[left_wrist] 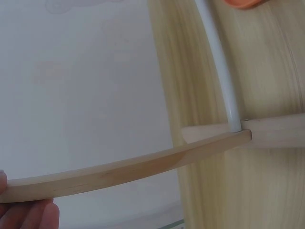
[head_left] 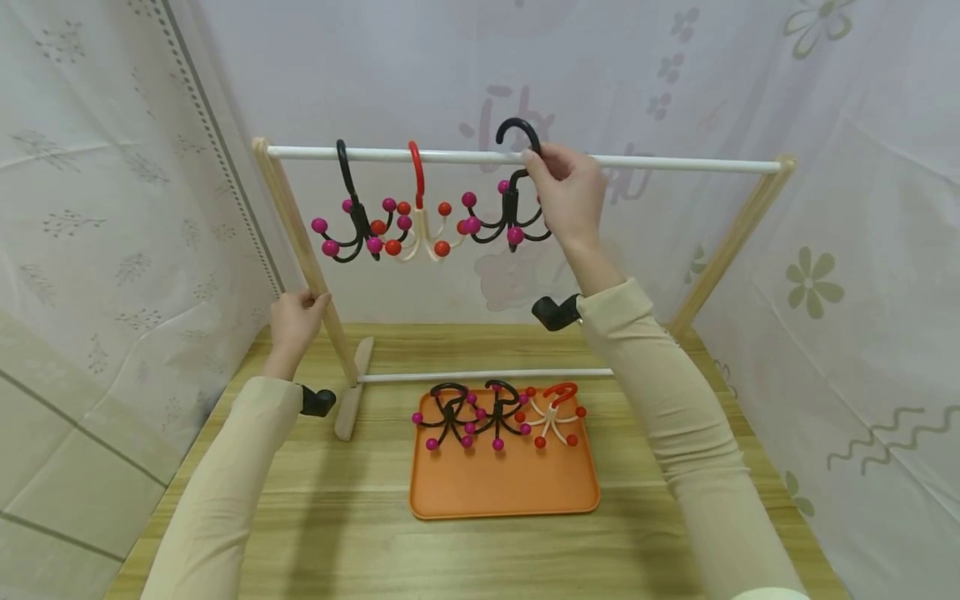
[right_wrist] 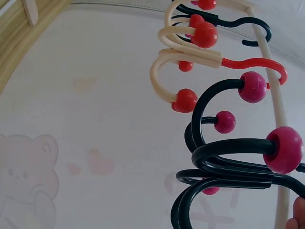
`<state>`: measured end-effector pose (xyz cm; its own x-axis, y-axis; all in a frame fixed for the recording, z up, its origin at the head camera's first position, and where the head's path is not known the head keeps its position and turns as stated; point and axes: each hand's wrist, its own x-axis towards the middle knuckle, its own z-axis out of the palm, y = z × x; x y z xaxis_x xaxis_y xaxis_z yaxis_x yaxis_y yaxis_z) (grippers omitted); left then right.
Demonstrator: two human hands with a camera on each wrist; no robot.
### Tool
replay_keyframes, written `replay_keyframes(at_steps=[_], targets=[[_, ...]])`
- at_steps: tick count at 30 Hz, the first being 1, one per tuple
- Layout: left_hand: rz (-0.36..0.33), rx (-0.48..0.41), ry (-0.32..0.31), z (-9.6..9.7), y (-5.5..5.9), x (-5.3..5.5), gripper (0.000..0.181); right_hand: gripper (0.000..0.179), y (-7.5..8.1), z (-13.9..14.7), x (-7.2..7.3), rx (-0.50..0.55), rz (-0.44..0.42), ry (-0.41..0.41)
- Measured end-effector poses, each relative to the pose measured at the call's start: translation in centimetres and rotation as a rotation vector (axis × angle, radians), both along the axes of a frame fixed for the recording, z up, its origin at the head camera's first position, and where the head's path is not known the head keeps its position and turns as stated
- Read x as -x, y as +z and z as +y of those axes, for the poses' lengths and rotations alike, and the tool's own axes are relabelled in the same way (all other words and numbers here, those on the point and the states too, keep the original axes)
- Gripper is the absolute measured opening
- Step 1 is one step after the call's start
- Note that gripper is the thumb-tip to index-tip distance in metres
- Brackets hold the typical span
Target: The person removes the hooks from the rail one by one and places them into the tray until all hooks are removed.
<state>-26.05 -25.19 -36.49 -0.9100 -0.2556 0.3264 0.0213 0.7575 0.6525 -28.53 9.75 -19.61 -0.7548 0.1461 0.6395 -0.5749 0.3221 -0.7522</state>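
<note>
My right hand [head_left: 570, 192] pinches a black multi-arm rotating hook with magenta ball tips [head_left: 512, 208] by its curved top. That curve rises above the white rail [head_left: 675, 162], its tip pointing left; in the right wrist view only fingertips [right_wrist: 298, 214] show at the lower right. With my left hand [head_left: 296, 323] I grip the wooden left post [left_wrist: 119, 174] of the rack. A black hook with magenta balls [head_left: 358, 221] and a cream hook with a red top and red balls [head_left: 420, 221] hang from the rail at left.
An orange tray [head_left: 502, 492] lies on the wooden table, bearing two black hooks [head_left: 498, 408] and a cream-and-red hook [head_left: 552, 410]. The rack's right post [head_left: 738, 237] and lower white bar [head_left: 487, 376] stand behind it. Patterned curtains [head_left: 847, 275] surround the table.
</note>
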Motion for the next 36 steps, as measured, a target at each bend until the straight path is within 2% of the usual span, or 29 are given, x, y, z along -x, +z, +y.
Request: replay_keyframes(at_steps=[4, 9, 11, 15, 24, 32, 36], targets=[[-0.003, -0.003, -0.003, -0.1, -0.1, 0.1, 0.036, 0.024, 0.8, 0.6, -0.8, 0.020, -0.009, 0.026], [-0.006, -0.004, -0.005, -0.1, 0.0, 0.0, 0.036, 0.022, 1.5, 1.0, -3.4, 0.017, -0.014, 0.073], [-0.003, -0.004, -0.005, -0.1, 0.0, 0.0, 0.036, 0.022, 1.6, 1.1, -4.3, 0.000, -0.001, 0.090], [0.000, -0.003, -0.003, -0.1, 0.0, 0.1, 0.035, 0.021, 1.0, 1.5, -5.3, -0.013, 0.009, 0.147], [-0.001, 0.009, 0.000, -0.2, -0.2, 0.2, 0.036, 0.019, -2.1, 1.9, -6.7, -0.088, -0.005, 0.217], [0.019, 0.020, 0.001, -0.1, -0.1, 0.0, 0.032, 0.015, -6.1, 1.6, -7.7, -0.059, -0.028, 0.386], [0.028, 0.022, -0.005, 0.0, 0.0, -0.1, 0.032, 0.015, -8.3, 1.2, -8.6, -0.065, -0.081, 0.423]])
